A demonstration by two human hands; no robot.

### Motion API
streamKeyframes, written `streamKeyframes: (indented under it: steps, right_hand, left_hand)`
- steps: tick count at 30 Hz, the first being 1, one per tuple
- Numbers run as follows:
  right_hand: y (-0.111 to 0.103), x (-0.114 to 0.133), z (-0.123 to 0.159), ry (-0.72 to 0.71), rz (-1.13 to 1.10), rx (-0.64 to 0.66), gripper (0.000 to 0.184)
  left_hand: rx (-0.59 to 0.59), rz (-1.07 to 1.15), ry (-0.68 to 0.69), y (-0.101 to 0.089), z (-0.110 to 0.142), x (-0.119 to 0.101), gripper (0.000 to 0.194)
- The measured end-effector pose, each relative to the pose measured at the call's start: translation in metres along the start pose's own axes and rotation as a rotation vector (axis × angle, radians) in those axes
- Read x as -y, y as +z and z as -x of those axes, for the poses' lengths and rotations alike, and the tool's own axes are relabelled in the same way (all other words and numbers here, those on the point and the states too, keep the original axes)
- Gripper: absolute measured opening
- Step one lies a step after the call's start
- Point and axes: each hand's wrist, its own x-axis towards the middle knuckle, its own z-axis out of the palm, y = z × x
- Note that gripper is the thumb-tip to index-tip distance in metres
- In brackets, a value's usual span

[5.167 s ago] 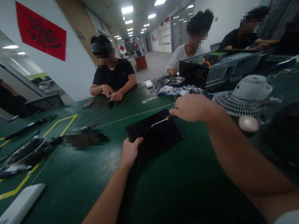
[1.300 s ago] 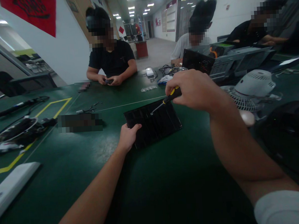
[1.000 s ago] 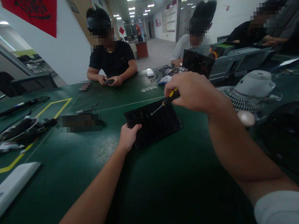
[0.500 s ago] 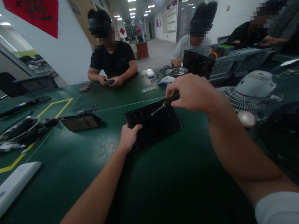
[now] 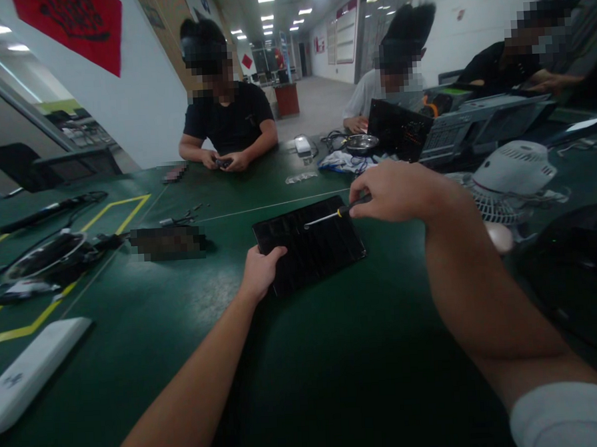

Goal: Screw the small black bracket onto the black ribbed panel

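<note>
A flat, dark rectangular panel [image 5: 320,249] with a glossy face lies slightly turned on the green table. My left hand [image 5: 262,272] grips its left edge, thumb on top and the other fingers out of sight beneath or behind. In my right hand [image 5: 391,192] is a screwdriver [image 5: 325,217] with a black and yellow handle. Its metal shaft points left, low over the panel, and the tip is near a small pale round spot, perhaps a screw. Whether the tip touches the panel I cannot tell.
Across the green table [image 5: 225,361] a person in black [image 5: 227,120] holds a small dark object. A white fan [image 5: 511,172], a metal bowl [image 5: 362,143] and computer parts [image 5: 473,124] stand to the right. At left are cables [image 5: 45,257] and a white case [image 5: 36,370].
My right hand has shifted right and lower, and the screwdriver lies flatter, its tip still near the same spot. My left hand keeps its hold on the panel. The view has moved slightly.
</note>
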Motion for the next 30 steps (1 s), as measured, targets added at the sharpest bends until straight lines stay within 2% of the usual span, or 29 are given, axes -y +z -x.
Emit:
streamKeyframes:
  steps: [3, 5, 8, 10, 12, 14, 16, 19, 21, 23, 26, 28, 30]
  right_hand:
    - [-0.007, -0.006, 0.005, -0.091, -0.088, -0.026, 0.032]
    - [-0.012, -0.010, 0.009, -0.099, -0.175, -0.124, 0.032]
    - [-0.009, -0.019, 0.005, -0.027, -0.301, -0.299, 0.032]
    - [0.006, -0.029, -0.006, 0.051, -0.373, -0.407, 0.035]
    - [0.030, -0.040, -0.020, 0.166, -0.454, -0.454, 0.037]
    - [0.062, -0.050, -0.030, 0.354, -0.523, -0.372, 0.036]
    - [0.095, -0.059, -0.031, 0.438, -0.523, -0.322, 0.033]
    - [0.137, -0.071, -0.017, 0.558, -0.486, -0.295, 0.031]
    - [0.154, -0.080, -0.004, 0.628, -0.449, -0.287, 0.033]
    - [0.162, -0.088, 0.008, 0.673, -0.411, -0.294, 0.036]
    - [0.160, -0.093, 0.018, 0.682, -0.373, -0.330, 0.044]
    - [0.156, -0.085, 0.024, 0.647, -0.367, -0.375, 0.051]
    - [0.154, -0.063, 0.033, 0.547, -0.376, -0.425, 0.054]
  left_hand:
    - [0.009, -0.005, 0.015, 0.000, 0.000, 0.000, 0.032]
    - [0.013, -0.008, 0.020, 0.001, -0.001, 0.001, 0.032]
    - [0.024, 0.000, 0.022, 0.002, -0.002, 0.001, 0.032]
    - [0.031, 0.003, 0.032, 0.003, -0.002, 0.001, 0.033]
    - [0.029, 0.004, 0.044, 0.003, -0.003, 0.002, 0.033]
    - [0.026, 0.008, 0.052, 0.004, -0.004, 0.002, 0.033]
    - [0.024, 0.015, 0.056, 0.004, -0.006, 0.003, 0.034]
    - [0.029, 0.013, 0.054, 0.003, -0.007, 0.004, 0.036]
    - [0.036, 0.005, 0.050, 0.002, -0.008, 0.004, 0.036]
    - [0.043, -0.003, 0.053, 0.001, -0.009, 0.005, 0.035]
    - [0.043, 0.009, 0.055, 0.000, -0.011, 0.005, 0.034]
    - [0.044, 0.037, 0.036, -0.001, -0.012, 0.006, 0.035]
    - [0.048, 0.068, 0.011, -0.001, -0.012, 0.006, 0.038]
